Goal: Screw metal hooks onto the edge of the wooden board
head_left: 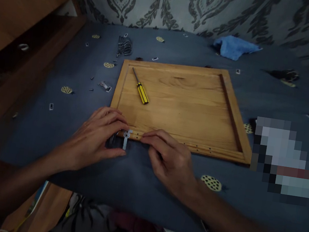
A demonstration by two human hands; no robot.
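A framed wooden panel [179,104], probably a cabinet door, lies flat on the blue patterned cloth. At its near edge sits a metal hinge [125,139], close to a row of small dark holes. My left hand [93,134] curls around this hinge, fingers on the frame above it and thumb below. Just to the right, my right hand [169,159] has thumb and fingers pinched together at the same edge; anything small between the fingertips is hidden. A yellow and black screwdriver [142,92] rests on the panel's left part, its shaft toward the far left corner.
Left of the panel lie another metal hinge [104,85] and several small screws [91,90]. Farther back are a cluster of metal parts [124,45] and a blue rag [236,48]. A dark object [287,75] lies at right. Wooden furniture [23,3] borders the left side.
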